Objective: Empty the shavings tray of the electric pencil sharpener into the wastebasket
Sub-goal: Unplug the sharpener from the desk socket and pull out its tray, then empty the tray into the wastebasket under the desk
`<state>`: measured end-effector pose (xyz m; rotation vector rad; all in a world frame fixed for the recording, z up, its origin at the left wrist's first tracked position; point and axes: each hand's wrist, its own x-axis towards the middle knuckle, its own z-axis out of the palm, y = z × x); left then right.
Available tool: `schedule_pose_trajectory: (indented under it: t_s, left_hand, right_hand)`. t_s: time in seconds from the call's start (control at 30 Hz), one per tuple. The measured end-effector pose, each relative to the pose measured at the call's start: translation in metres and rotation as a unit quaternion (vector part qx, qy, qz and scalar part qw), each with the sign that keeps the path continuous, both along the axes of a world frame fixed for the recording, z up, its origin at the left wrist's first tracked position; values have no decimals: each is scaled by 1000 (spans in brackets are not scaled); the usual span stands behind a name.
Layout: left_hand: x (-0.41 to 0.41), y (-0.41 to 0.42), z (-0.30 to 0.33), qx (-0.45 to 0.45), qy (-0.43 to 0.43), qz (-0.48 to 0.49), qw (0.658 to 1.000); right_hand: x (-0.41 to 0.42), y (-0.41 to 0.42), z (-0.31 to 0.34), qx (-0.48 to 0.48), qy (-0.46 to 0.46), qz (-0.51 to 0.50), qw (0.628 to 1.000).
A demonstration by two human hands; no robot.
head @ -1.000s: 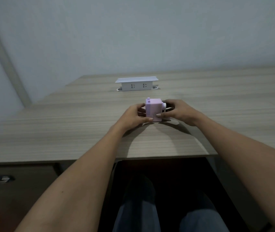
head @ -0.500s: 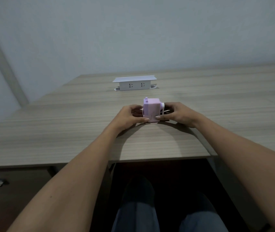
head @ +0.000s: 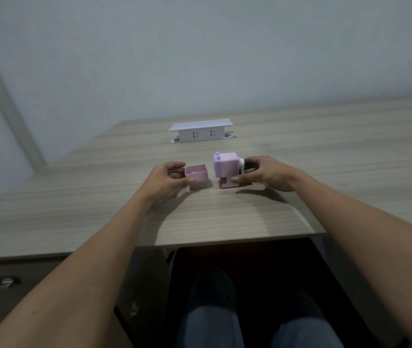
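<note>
A small lilac pencil sharpener point(head: 225, 167) stands upright on the wooden desk point(head: 225, 217). My right hand point(head: 262, 173) grips it from the right side, thumb on its base. The pink shavings tray point(head: 197, 175) is out of the sharpener, a short gap to its left, open side up. My left hand point(head: 168, 179) holds the tray between thumb and fingers just above the desk. What lies inside the tray cannot be made out. No wastebasket is in view.
A white pop-up socket box point(head: 199, 131) stands on the desk behind the sharpener. A drawer unit with a round metal lock point(head: 5, 282) sits under the desk at the left. My legs are below the desk's front edge.
The tray has come out of the sharpener: my left hand pulled it to the left while my right hand kept the body in place.
</note>
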<state>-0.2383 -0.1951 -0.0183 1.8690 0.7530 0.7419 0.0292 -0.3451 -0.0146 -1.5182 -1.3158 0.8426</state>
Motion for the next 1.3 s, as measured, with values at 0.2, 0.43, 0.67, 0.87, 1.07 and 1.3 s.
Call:
schedule_pose_trajectory:
  t_s: [0.2,0.43,0.67,0.87,1.07,1.3]
  left_hand:
    - [4,3,33,22,-30,18,999]
    - [34,-21,84,37,-70,-26,997]
    - [74,-60,112,48,-63,-102,992]
    - [117,-89,117,53,-72,-153,984]
    - [171,-130,107,38,-76,-244,966]
    - [224,-202,96,37,-67,-339,938]
  right_hand:
    - [-6,-8,37,36,-19,-38,998]
    - [-13,-27,85,95,-37,-65,993]
    - [-3,-59,105,128,-52,-75,987]
    - [23,-105,111,143,-53,-122,981]
    - [53,-174,111,128,-54,-176,975]
    - [91,-260,96,107,-47,-253,960]
